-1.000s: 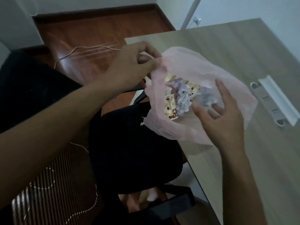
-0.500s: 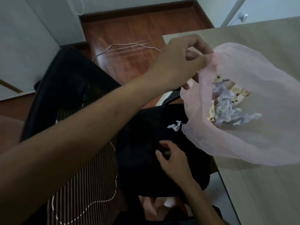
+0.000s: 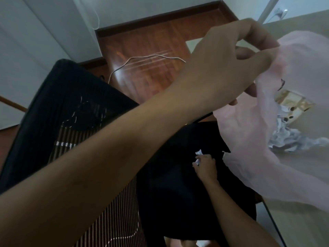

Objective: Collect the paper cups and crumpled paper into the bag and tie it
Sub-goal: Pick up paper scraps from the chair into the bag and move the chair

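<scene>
Hands are well apart in this moment. We see the left hand (image 3: pixel 229 68) raised high, its forearm crossing the view from the lower left to the upper right. Its thumb and fingers are curled and pinch the rim of the pink bag (image 3: pixel 252 145), so the mouth of the bag is held up and open at the edge of the worktop (image 3: pixel 302 225). The thin plastic hangs down from this pinch and partly lies on the worktop.

Through the plastic we see the paper cups (image 3: pixel 292 104) with brown print, and just under them the crumpled paper (image 3: pixel 292 138), white and grey. Both are inside the bag.

The right hand (image 3: pixel 205 166) is much lower, reaching down over the black chair seat (image 3: pixel 174 184) with the arm stretched from the lower right. Its fingertips are bent around 1 small paper scrap (image 3: pixel 199 154) that lies on the seat; we see the white scrap partly above the fingers and partly between them.

Behind the left arm stands the mesh chair back (image 3: pixel 58 107), and a white cable (image 3: pixel 142 58) lies on the red wooden floor (image 3: pixel 153 43).
</scene>
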{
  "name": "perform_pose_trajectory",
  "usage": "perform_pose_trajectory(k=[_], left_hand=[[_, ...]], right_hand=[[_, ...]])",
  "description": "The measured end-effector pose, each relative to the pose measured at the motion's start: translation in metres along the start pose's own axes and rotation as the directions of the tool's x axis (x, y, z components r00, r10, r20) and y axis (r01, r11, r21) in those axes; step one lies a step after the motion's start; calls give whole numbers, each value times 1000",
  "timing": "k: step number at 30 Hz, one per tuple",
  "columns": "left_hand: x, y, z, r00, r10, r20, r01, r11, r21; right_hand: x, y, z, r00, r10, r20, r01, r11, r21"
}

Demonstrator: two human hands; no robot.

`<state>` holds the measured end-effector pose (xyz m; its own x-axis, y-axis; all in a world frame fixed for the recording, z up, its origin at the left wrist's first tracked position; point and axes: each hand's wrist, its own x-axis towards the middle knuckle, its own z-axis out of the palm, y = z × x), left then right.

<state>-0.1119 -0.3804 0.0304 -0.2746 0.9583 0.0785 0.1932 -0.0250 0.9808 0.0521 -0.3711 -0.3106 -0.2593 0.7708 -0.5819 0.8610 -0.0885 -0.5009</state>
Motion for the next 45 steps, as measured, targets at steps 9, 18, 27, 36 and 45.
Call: perform_pose_trajectory(k=[9,18,27,36,45], left_hand=[[0,-2,2,1000,-26,11,26,1000,10],[-3,3,14,997,-76,1,76,997,-5],[-3,3,18,998,-54,-34,52,998,-32],[-3,-2,17,995,-68,-72,68,998,-8],[-1,-3,24,975,-188,-115,191,981,16]], right_hand=[[-126,10,-5,988,-155,-6,152,965,213],[-269,-57,-125,771,-377,-513,559,787,261],[-230,-81,-256,799,-307,-517,436,888,147],[-184,-12,-292,620,6,-785,29,999,31],[-159,12,-311,692,328,-643,-16,898,441]])
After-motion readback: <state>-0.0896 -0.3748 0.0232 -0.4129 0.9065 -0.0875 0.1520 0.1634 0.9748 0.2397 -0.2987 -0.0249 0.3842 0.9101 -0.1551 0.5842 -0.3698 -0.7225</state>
